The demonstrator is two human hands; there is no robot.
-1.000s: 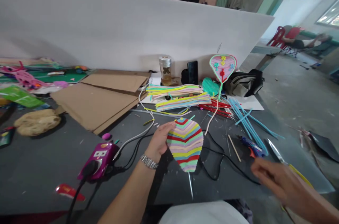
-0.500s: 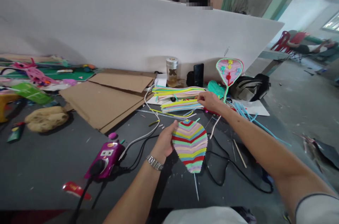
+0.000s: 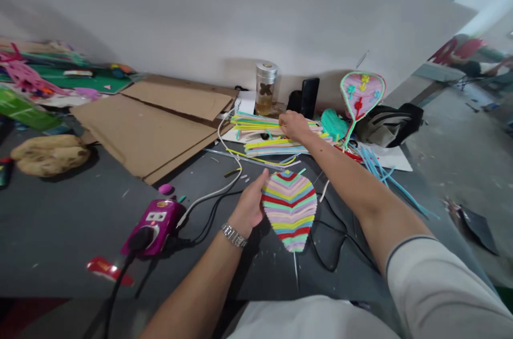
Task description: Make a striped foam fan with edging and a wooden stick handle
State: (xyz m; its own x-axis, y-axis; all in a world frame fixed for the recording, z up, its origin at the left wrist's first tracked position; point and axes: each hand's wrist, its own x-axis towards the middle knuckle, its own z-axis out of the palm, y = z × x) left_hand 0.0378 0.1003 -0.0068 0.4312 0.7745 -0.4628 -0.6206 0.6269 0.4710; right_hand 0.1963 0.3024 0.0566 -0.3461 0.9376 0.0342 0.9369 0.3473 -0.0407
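**Head view**

**Change:** My right hand (image 3: 294,126) has come across the table and is now down on the coloured strips, while my left hand (image 3: 248,208) has the same hold as before.

**Things:** My left hand, with a metal wristwatch (image 3: 233,235) on the wrist, is closed enough to hold a striped leaf-shaped panel (image 3: 289,210) upright by its left edge, just above the table. A thin stick (image 3: 295,269) runs down from the panel's lower tip. My right hand rests on a stack of coloured strips (image 3: 276,138), its fingers curled downward; I cannot tell whether they are pinching any strips.

**Rest:** Beyond the stack stand a glass jar with a metal lid (image 3: 265,89) and a black phone (image 3: 310,97). To the right are a pink decorated paddle-shaped piece (image 3: 360,95), a ball of teal yarn (image 3: 334,124), a dark bag (image 3: 388,125) and loose blue straws (image 3: 379,170). Flat cardboard sheets (image 3: 152,125) lie on the left of the dark table (image 3: 60,232), and a magenta power strip (image 3: 150,232) sits nearer me.
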